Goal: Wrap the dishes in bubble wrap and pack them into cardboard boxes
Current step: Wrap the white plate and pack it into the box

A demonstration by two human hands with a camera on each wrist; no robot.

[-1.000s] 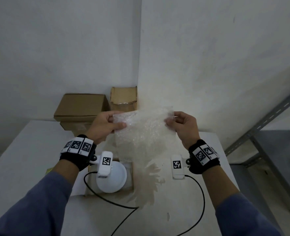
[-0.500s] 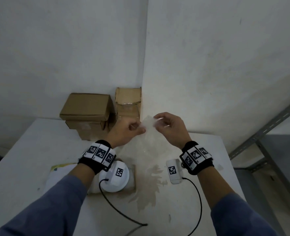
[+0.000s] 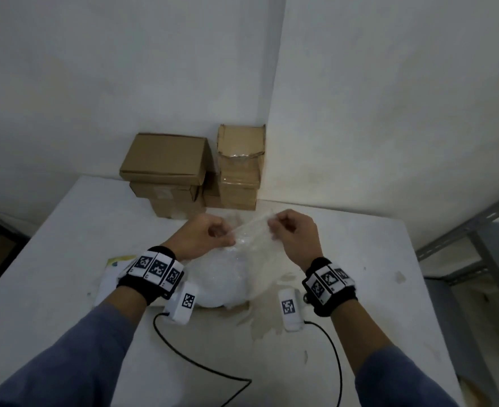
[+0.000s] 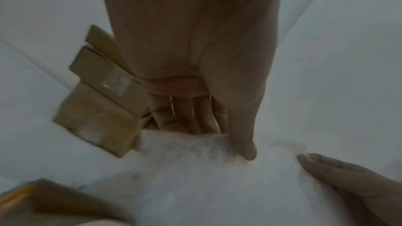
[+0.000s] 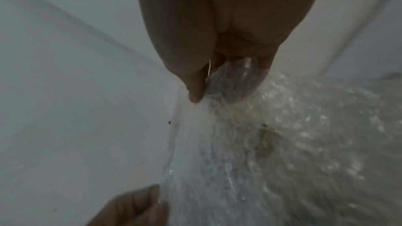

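Note:
A clear sheet of bubble wrap hangs between my two hands and drapes down over a white dish on the table. My left hand pinches the sheet's far edge on the left; in the left wrist view its thumb lies on the bubble wrap. My right hand pinches the same edge on the right, and the right wrist view shows the bubble wrap between thumb and fingers. The dish is mostly hidden under the wrap. Brown cardboard boxes are stacked in the corner behind my hands.
A taller taped cardboard box stands at the wall corner. The white table has a brown stain near its middle. A flat printed packet lies under my left wrist. A grey metal shelf stands right of the table.
My hands came together and dropped toward the table. The bubble wrap, first held up spread wide, now lies draped over the white dish.

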